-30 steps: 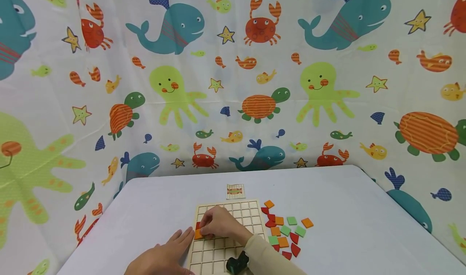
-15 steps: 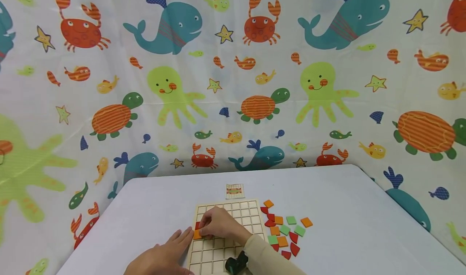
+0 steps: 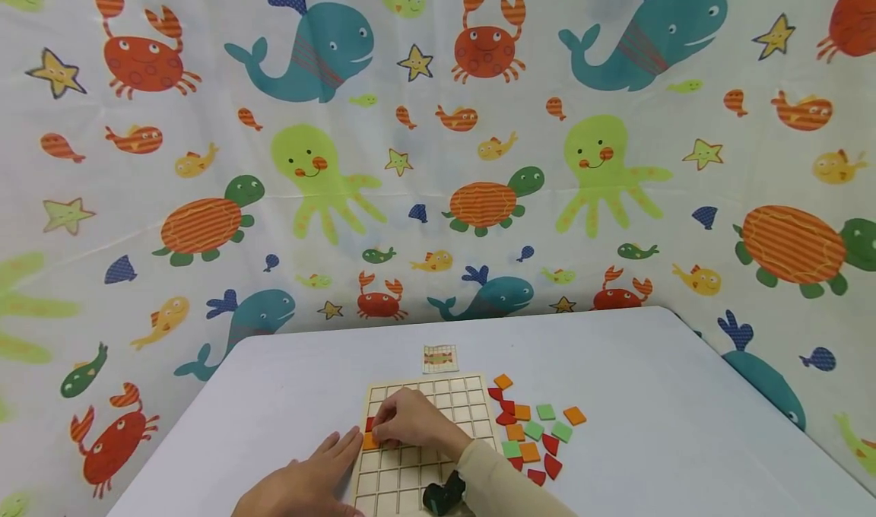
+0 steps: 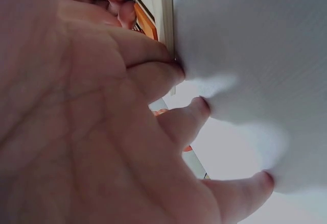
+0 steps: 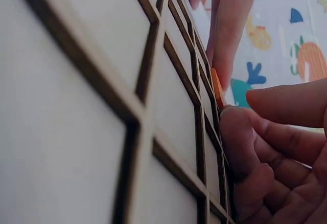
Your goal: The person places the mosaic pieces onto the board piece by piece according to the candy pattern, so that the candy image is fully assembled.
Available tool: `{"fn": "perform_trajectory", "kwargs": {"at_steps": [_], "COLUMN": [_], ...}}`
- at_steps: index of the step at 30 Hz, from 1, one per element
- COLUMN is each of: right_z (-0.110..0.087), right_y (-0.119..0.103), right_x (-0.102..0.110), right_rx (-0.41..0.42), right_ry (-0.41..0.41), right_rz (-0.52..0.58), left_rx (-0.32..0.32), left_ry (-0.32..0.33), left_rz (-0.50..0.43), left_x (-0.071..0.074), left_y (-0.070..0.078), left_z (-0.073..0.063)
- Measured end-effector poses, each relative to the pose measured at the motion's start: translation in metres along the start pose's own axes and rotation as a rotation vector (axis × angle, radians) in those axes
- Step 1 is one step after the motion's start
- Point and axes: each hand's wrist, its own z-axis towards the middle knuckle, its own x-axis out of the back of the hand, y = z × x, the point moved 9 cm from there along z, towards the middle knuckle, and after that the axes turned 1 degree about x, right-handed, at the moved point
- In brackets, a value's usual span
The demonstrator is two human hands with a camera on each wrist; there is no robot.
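Note:
A wooden grid board (image 3: 400,480) lies on the white table. My left hand (image 3: 304,475) rests at its left edge, fingers spread and tips on the table; in the left wrist view two fingers (image 4: 156,76) touch the board's side. On the board's left column sit a red tile (image 3: 370,423) and, just below it, an orange square tile (image 3: 370,442). My right hand (image 3: 414,422) reaches over the board with curled fingers and holds the orange tile by its right side. The right wrist view shows the thumb and finger at that tile (image 5: 218,87), partly hidden.
Several loose tiles lie right of the board: orange squares (image 3: 574,416), green squares (image 3: 545,411) and red rounded pieces (image 3: 552,467). Behind the board is a small pattern card (image 3: 440,359). A dark wrist device (image 3: 445,494) hangs over the board. A sea-animal curtain (image 3: 424,220) stands behind the table.
The head view has shifted slightly, and the left side of the curtain looks different. Both hands and the tiles stay in place.

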Motion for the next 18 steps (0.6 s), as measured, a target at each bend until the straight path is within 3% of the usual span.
{"fn": "perform_trajectory", "kwargs": {"at_steps": [11,18], "right_z": [0.001,-0.008], "right_y": [-0.004,-0.009], "right_x": [0.003,0.033], "right_rx": [0.081,0.077], "right_ry": [-0.156,-0.074], "right_rz": [-0.005,0.057], "left_rx": [-0.036,0.002], "left_ry": [-0.031,-0.016], "left_rz": [0.019,-0.013], "left_x": [-0.002,0.000], "left_y": [-0.002,-0.008], "left_z": [0.008,0.008]}}
